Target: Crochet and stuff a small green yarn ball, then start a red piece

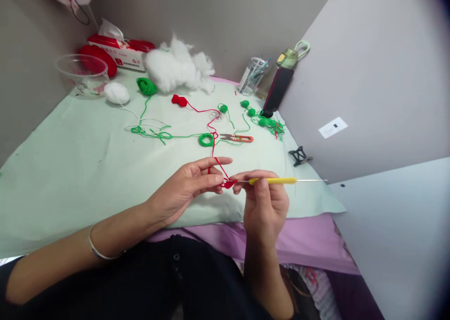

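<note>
Pale cloth [70, 170]; slim hook [276, 181] touching red yarn [229, 184].

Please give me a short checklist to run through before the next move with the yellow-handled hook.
1. Slim metal hook with yellow handle in the right hand's grip: ok.
2. Small red yarn piece pinched in the left hand: ok.
3. Thin red yarn strand led up from the piece to the left index finger: ok.
4. Strand apart from the round green yarn coil: not ok; it appears to run against the coil's right edge.
5. Orange-handled metal snips lying on the table, out of both hands: ok.
6. Hook tip caught in a loop: cannot tell; too small to see.
</note>
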Action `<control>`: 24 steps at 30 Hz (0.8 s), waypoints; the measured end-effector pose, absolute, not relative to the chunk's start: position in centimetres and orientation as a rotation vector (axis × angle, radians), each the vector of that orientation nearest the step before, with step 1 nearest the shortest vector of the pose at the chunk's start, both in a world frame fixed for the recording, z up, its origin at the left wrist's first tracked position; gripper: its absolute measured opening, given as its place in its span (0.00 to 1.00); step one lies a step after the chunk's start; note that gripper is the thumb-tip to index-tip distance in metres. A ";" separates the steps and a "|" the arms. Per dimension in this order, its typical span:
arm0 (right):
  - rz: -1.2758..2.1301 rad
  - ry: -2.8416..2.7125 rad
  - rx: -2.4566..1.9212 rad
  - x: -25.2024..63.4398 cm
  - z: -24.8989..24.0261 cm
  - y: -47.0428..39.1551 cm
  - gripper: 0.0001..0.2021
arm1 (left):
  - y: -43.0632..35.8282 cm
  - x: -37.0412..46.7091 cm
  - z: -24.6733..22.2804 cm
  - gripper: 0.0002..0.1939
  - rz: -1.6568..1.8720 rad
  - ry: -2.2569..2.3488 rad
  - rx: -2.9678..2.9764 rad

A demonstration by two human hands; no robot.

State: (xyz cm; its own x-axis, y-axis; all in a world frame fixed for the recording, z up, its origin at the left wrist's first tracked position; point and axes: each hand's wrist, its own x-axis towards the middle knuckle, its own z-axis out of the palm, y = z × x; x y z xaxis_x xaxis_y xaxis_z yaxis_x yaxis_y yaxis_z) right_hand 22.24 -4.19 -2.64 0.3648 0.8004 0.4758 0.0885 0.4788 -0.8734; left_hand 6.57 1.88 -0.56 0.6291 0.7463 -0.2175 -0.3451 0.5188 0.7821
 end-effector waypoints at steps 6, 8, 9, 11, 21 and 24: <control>-0.168 -1.637 -1.128 21.6 -4.1 -5.0 0.18 | 1.4 6.9 -0.9 0.29 0.742 0.615 0.783; -0.232 -1.616 -1.153 21.5 -4.3 -5.0 0.18 | 1.4 7.0 -0.8 0.25 0.668 0.609 0.656; -0.173 -1.558 -1.166 21.5 -4.3 -5.0 0.16 | 1.5 7.0 -0.7 0.22 0.635 0.610 0.599; 0.055 -1.384 -1.149 21.7 -3.8 -4.9 0.12 | 1.7 6.9 -0.5 0.18 0.609 0.619 0.541; 0.298 -1.319 -1.076 21.4 -3.2 -4.3 0.11 | 1.3 7.4 -1.1 0.14 0.747 0.583 0.858; 0.028 -1.449 -1.165 21.3 -3.8 -4.7 0.15 | 1.2 7.6 -1.1 0.18 0.777 0.604 0.773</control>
State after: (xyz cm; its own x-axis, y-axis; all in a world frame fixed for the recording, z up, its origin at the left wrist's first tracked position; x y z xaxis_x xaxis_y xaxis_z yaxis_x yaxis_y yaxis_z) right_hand 21.29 -4.67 -3.81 0.2193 0.6416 0.7351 0.6128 0.4957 -0.6154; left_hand 7.56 1.22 -1.10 0.5755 0.7942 -0.1952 -0.3847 0.4735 0.7923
